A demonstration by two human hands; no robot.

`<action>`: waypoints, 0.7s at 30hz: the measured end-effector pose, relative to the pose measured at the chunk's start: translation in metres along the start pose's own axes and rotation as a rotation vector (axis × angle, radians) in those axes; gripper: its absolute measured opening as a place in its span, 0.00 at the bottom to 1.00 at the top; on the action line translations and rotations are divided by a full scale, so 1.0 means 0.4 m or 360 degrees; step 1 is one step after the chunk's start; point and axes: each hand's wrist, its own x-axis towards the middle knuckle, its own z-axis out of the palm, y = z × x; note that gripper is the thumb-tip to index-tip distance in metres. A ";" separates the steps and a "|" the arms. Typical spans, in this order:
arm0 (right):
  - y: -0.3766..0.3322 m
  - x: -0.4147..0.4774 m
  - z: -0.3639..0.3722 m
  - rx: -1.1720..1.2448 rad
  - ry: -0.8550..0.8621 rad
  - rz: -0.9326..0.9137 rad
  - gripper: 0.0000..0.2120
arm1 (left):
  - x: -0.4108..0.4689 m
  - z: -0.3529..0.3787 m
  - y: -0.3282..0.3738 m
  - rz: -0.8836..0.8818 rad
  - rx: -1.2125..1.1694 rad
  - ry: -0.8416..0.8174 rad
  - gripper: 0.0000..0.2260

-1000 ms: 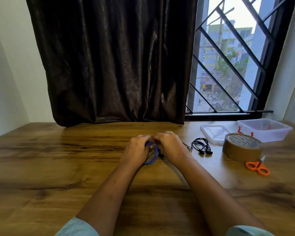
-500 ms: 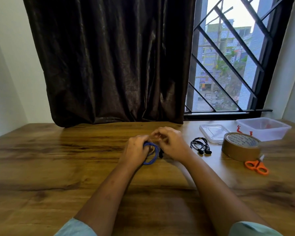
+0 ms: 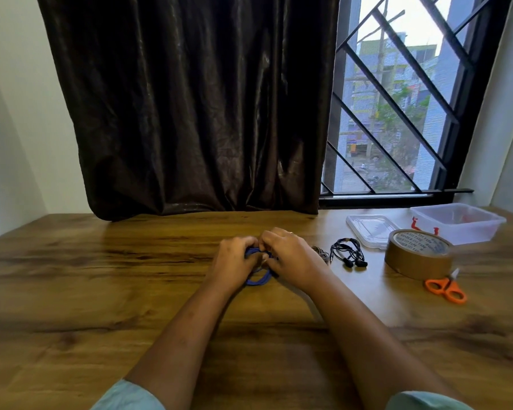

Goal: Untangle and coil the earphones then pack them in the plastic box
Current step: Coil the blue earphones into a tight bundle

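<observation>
Knuckles up over the worktop, the left hand and right hand meet, each grip curled tight round the coiled blue earphones. Far right, the plastic box stands open, contents unclear.

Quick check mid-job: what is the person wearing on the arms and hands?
Both forearms are bare, with a pale blue-green left sleeve and right sleeve showing only at the bottom edge. The left hand is bare; the right hand wears a thin ring on one finger. No gloves or watch in view.
</observation>
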 end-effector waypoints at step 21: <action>0.001 -0.004 -0.005 0.0611 0.0259 0.0166 0.11 | 0.004 0.006 -0.012 -0.0163 -0.0373 0.0049 0.05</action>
